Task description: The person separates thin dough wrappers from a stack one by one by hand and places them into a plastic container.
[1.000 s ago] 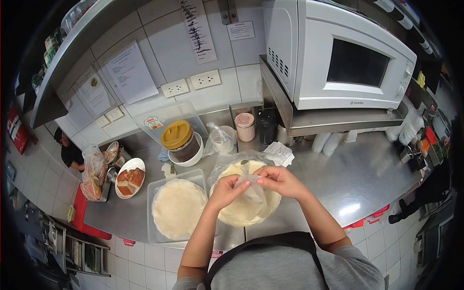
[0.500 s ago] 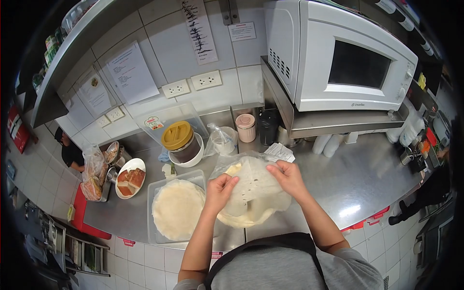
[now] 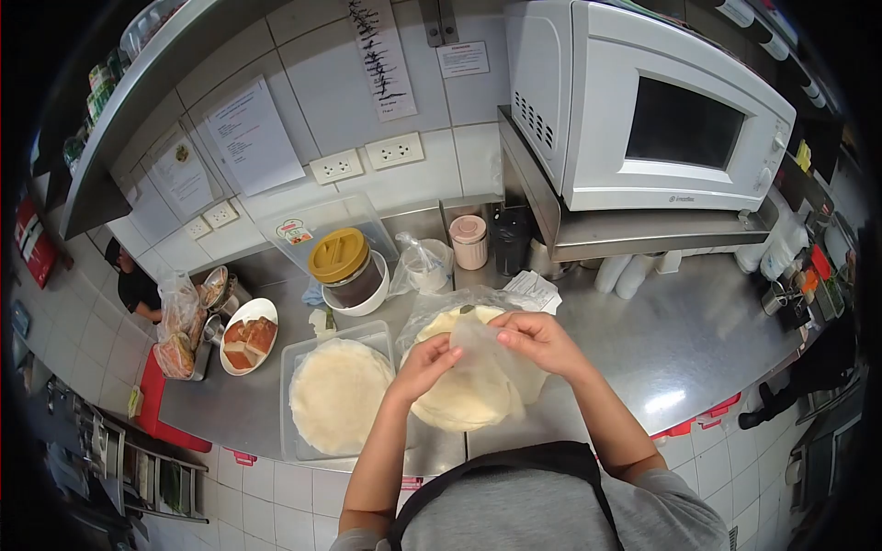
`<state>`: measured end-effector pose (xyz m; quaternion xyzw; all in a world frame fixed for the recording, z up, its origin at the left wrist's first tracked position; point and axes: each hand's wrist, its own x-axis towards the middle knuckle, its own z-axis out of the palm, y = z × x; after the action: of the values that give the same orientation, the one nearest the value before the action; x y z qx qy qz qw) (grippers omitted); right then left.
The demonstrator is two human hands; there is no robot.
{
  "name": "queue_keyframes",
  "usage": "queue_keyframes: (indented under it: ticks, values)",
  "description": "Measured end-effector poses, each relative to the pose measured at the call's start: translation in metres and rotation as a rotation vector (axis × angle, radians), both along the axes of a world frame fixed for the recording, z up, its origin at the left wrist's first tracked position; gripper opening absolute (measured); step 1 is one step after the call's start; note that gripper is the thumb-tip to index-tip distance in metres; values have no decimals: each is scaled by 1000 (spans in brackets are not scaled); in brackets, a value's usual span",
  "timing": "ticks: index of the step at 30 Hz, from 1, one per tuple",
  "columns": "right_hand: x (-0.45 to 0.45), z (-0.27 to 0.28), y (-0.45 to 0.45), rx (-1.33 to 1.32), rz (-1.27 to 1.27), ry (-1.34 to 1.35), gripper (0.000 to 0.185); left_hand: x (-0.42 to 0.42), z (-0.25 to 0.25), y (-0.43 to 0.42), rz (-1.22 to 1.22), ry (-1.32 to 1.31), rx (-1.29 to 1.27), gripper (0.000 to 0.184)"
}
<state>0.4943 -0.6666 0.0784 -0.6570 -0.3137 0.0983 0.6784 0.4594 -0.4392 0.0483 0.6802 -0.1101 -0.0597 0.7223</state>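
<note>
A thin, translucent wrapper sheet (image 3: 480, 360) hangs in folds between my hands. My left hand (image 3: 426, 365) pinches its left edge, and my right hand (image 3: 540, 343) pinches it on the right, with the fingers of both hands closed. Beneath them, a stack of pale round wrappers (image 3: 450, 411) lies on clear plastic film (image 3: 424, 317) on the counter. To the left of my left hand, a clear plastic container (image 3: 288, 427) holds another pile of round wrappers (image 3: 340, 390).
Behind the containers stand a yellow-lidded jar (image 3: 340, 262) in a white bowl (image 3: 372, 298), a pink tumbler (image 3: 469, 243) and a black tumbler (image 3: 511, 241). An oval dish of bread (image 3: 250, 342) sits at left. A microwave (image 3: 680, 110) rests on a shelf above the steel counter (image 3: 643, 340).
My hands have drawn closer together, and the wrapper sheet, spread wide before, now hangs narrower and gathered. More of the stack beneath shows.
</note>
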Motion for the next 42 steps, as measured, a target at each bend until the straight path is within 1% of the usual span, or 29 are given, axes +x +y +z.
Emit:
queue_keyframes:
  ticks: [3, 6, 9, 12, 15, 18, 21, 24, 27, 33, 36, 42]
  values:
    - [4, -7, 1, 65, 82, 22, 14, 12, -12, -5, 18, -27, 156, 27]
    - [5, 4, -7, 79, 27, 124, 17, 11, -6, -9, 30, -28, 133, 30]
    - [5, -1, 0, -61, -10, 13, 21, 9, -3, -20, 41, -104, 195, 31]
    - [2, -1, 7, -337, -198, -86, 26, 5, 6, -22, 97, -237, 295, 31]
    - [7, -16, 5, -219, -323, -98, 32, 4, 2, -14, 245, -206, 271, 32]
    - [11, -19, -8, -190, -390, -71, 30, 3, -2, 0, 382, -285, 317, 35]
    - [11, -14, -17, -77, -428, -1, 31, 2, -8, 14, 458, -233, 253, 39]
    - [19, -23, -30, -111, -446, 1, 27, 3, -15, 28, 508, -255, 276, 42]
    - [18, -19, -32, -49, -490, -23, 32, 1, -10, 35, 517, -246, 255, 42]
    - [19, -12, -46, -55, -505, 10, 34, -2, -13, 46, 551, -223, 226, 40]
    - [23, -18, -53, -52, -517, 33, 34, 0, -21, 55, 558, -252, 234, 39]
    - [26, -13, -70, -53, -547, 56, 33, -2, -27, 72, 579, -217, 246, 37]
